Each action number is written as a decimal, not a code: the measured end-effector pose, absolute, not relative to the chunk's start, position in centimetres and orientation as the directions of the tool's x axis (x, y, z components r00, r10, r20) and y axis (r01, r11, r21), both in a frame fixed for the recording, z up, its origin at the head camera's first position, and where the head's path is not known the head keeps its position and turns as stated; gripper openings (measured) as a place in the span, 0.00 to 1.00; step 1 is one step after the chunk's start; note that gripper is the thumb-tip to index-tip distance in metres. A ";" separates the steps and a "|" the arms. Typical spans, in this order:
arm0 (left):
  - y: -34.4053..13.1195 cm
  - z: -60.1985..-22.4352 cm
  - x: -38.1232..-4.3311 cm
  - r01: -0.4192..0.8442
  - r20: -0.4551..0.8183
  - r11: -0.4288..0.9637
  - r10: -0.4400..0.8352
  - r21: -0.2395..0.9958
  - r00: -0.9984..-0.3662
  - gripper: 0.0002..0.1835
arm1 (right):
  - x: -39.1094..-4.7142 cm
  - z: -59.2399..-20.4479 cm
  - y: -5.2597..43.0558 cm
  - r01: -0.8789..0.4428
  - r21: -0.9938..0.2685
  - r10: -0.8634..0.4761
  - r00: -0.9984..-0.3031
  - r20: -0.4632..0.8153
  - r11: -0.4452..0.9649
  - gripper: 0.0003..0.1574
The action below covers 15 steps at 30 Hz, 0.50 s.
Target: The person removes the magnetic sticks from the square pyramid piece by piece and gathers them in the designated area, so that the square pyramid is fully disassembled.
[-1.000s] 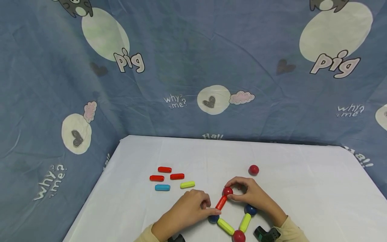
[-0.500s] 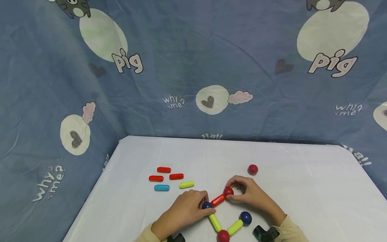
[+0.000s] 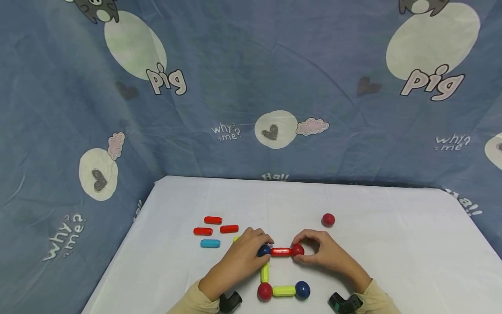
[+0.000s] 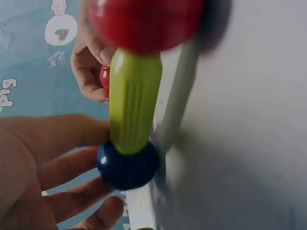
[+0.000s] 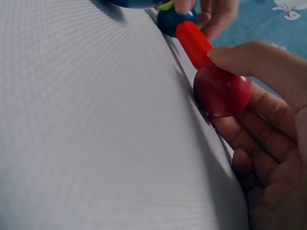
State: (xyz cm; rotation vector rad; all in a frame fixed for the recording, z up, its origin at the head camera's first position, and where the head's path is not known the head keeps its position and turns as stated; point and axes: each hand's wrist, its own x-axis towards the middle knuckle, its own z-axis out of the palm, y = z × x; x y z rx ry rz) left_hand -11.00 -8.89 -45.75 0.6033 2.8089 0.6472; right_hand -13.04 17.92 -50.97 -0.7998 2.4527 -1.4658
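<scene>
My left hand (image 3: 245, 253) pinches a dark blue ball (image 4: 128, 166) between thumb and fingers. From that ball a red stick (image 3: 281, 252) runs right to a red ball (image 5: 222, 91), which my right hand (image 3: 323, 250) holds between thumb and fingers. A yellow-green stick (image 4: 136, 101) comes down from the blue ball toward the head camera and joins a second red ball (image 3: 264, 291). Another yellow-green stick (image 3: 284, 291) lies rightward from there, ending in a second blue ball (image 3: 302, 290). The joined pieces form three sides of a square, its right side unclosed.
Three loose red sticks (image 3: 229, 228) and a light blue stick (image 3: 210, 243) lie left on the white table (image 3: 412, 244). A yellow-green stick (image 3: 235, 238) is mostly hidden behind my left hand. A loose red ball (image 3: 328, 220) sits beyond my right hand.
The joined chain has swung clockwise. My left hand has moved the blue ball up and slightly left, bringing the red stick level. My right hand stays nearly in place on the red ball.
</scene>
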 end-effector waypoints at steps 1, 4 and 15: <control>-8.7 -45.8 -11.2 0.348 -0.090 0.820 0.431 0.455 -0.898 0.15 | -13.0 -51.0 17.8 -0.361 -0.854 -0.517 -0.846 0.131 0.375 0.18; -8.3 -45.9 -11.8 0.360 -0.074 0.817 0.436 0.451 -0.897 0.16 | -12.9 -51.3 17.6 -0.367 -0.849 -0.476 -0.865 0.161 0.379 0.19; -7.5 -46.6 -12.7 0.414 -0.016 0.803 0.465 0.429 -0.885 0.13 | -13.2 -50.9 17.9 -0.365 -0.837 -0.439 -0.882 0.170 0.409 0.22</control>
